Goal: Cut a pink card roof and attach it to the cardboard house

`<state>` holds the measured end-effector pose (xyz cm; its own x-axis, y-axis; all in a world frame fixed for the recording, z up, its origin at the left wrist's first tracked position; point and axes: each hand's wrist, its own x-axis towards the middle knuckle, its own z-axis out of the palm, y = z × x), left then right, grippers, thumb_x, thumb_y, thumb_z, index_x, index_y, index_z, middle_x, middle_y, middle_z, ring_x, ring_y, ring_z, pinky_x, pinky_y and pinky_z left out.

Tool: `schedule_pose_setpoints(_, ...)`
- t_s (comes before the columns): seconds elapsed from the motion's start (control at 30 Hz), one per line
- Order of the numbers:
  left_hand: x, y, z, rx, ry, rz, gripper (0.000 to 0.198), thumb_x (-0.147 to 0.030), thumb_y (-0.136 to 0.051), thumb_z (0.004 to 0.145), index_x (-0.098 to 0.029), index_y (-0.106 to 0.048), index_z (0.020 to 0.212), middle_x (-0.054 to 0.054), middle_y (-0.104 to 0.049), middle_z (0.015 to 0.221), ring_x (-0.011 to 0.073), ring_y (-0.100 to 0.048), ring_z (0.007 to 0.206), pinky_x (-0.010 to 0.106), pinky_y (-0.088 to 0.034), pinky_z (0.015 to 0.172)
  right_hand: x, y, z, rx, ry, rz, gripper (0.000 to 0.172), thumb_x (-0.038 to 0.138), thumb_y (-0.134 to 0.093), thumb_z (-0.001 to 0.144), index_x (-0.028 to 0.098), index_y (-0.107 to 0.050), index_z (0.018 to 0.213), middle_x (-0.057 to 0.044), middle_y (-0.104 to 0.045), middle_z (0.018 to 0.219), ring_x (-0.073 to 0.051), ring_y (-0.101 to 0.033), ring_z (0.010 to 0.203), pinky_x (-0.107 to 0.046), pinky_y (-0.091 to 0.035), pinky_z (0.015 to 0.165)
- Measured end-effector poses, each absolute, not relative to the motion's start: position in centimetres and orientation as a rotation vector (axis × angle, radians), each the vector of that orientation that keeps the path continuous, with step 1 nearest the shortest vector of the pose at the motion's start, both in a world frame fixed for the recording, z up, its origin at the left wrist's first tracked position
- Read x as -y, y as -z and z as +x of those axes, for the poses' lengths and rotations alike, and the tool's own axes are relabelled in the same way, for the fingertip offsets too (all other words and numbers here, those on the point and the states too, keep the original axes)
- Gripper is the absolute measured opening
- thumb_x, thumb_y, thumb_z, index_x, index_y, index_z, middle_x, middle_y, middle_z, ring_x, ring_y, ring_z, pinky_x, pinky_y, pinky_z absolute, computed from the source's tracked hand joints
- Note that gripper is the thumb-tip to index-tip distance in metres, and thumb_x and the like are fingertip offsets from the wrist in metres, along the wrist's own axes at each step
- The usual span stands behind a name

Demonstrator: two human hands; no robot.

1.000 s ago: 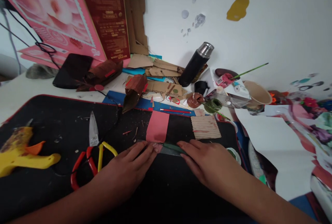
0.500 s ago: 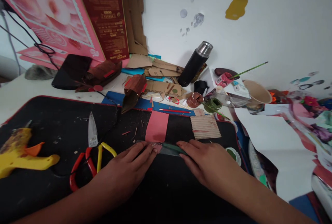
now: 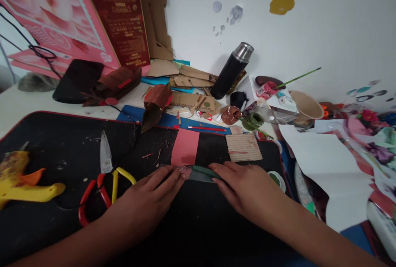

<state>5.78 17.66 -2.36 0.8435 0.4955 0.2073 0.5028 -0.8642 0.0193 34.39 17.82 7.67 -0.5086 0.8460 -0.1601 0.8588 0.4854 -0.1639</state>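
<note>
My left hand [image 3: 154,194] presses its fingertips, held close together, onto a clear ruler [image 3: 201,176] and the near end of a strip of pink paper [image 3: 185,147]. In my right hand [image 3: 247,188] is a slim green craft knife [image 3: 202,171], its handle held low between thumb and fingers. The knife's tip points left to the paper beside my left fingertips; the blade itself is too small to make out. The ruler runs crosswise under both hands, and they hide part of it. All of this lies on a black mat [image 3: 192,225].
Left on the mat are red-and-yellow-handled scissors [image 3: 105,172] and a yellow glue gun [image 3: 34,184]. Corrugated cardboard [image 3: 244,147] lies right, beside a small green lid [image 3: 276,180]. Behind are a red pencil [image 3: 207,128], paint jars [image 3: 231,115], a black flask [image 3: 232,71] and cardboard scraps.
The whole view has shifted a little, so things sit slightly higher and further left. Both hands keep nearly the same hold on the ruler, paper and knife.
</note>
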Motion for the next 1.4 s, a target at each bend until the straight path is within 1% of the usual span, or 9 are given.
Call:
schedule_pose_setpoints(0.17,-17.66,2.27,5.74,0.813,0.283,-2.994,0.063,-0.007,-0.049,0.089,-0.015,-0.059,0.151,0.008,-0.062,0.154,0.0321,-0.055,0.136,0.043,-0.057,0.105,-17.81,-7.55,34.51,-2.671,0.350,1.527,0.036,0.023,-0.049,0.104,0.017,-0.073,0.130,-0.011,-0.081,0.101,-0.023,-0.075,0.071,-0.034,-0.050,0.059)
schedule_pose_setpoints(0.43,-17.73,2.09,5.79,0.811,0.301,-2.991,0.065,-0.006,-0.050,0.089,-0.011,-0.056,0.153,0.011,-0.062,0.154,0.0334,-0.056,0.134,0.043,-0.057,0.104,-17.66,-7.52,34.65,-2.655,0.356,1.531,0.035,0.025,-0.048,0.105,0.018,-0.073,0.129,-0.010,-0.081,0.098,-0.022,-0.074,0.071,-0.033,-0.049,0.059)
schedule_pose_setpoints(0.6,-17.63,2.13,5.76,0.812,0.259,-3.020,0.061,-0.009,-0.051,0.092,-0.013,-0.057,0.152,0.011,-0.061,0.154,0.0321,-0.054,0.137,0.043,-0.056,0.108,-17.67,-7.69,34.77,-2.645,0.315,1.522,0.036,0.023,-0.049,0.104,0.019,-0.072,0.132,-0.010,-0.080,0.096,-0.019,-0.072,0.069,-0.030,-0.050,0.061)
schedule_pose_setpoints(0.77,-17.59,2.31,5.73,0.821,0.290,-2.988,0.060,-0.011,-0.052,0.093,-0.011,-0.057,0.153,0.011,-0.062,0.153,0.0329,-0.055,0.135,0.043,-0.057,0.105,-17.74,-7.84,34.75,-2.645,0.317,1.503,0.036,0.022,-0.050,0.103,0.018,-0.072,0.131,-0.010,-0.080,0.098,-0.021,-0.074,0.069,-0.031,-0.049,0.061)
schedule_pose_setpoints(0.9,-17.61,2.40,5.77,0.811,0.306,-3.003,0.057,-0.012,-0.054,0.092,-0.014,-0.061,0.149,0.011,-0.064,0.149,0.0319,-0.056,0.134,0.043,-0.055,0.107,-17.80,-8.08,34.63,-2.678,0.324,1.534,0.036,0.023,-0.049,0.105,0.018,-0.071,0.133,-0.010,-0.080,0.101,-0.022,-0.075,0.073,-0.032,-0.050,0.062)
schedule_pose_setpoints(1.1,-17.68,2.34,5.80,0.820,0.341,-2.986,0.059,-0.011,-0.053,0.092,-0.015,-0.060,0.150,0.010,-0.064,0.151,0.0302,-0.056,0.135,0.040,-0.055,0.107,-17.61,-7.80,34.48,-2.687,0.350,1.546,0.036,0.023,-0.050,0.103,0.019,-0.072,0.131,-0.009,-0.080,0.099,-0.023,-0.075,0.071,-0.033,-0.048,0.058)
schedule_pose_setpoints(1.27,-17.78,2.26,5.84,0.816,0.341,-2.979,0.059,-0.008,-0.053,0.090,-0.013,-0.061,0.149,0.008,-0.066,0.149,0.0311,-0.057,0.133,0.041,-0.057,0.104,-17.43,-7.60,34.65,-2.690,0.329,1.560,0.037,0.022,-0.048,0.103,0.018,-0.073,0.130,-0.010,-0.081,0.099,-0.023,-0.075,0.068,-0.034,-0.046,0.056)
schedule_pose_setpoints(1.4,-17.76,2.34,5.79,0.802,0.317,-2.996,0.060,-0.009,-0.053,0.090,-0.013,-0.060,0.150,0.009,-0.064,0.152,0.0313,-0.056,0.136,0.042,-0.056,0.106,-17.31,-7.49,34.59,-2.692,0.340,1.560,0.037,0.023,-0.049,0.102,0.019,-0.074,0.129,-0.010,-0.081,0.099,-0.024,-0.075,0.068,-0.035,-0.045,0.055)
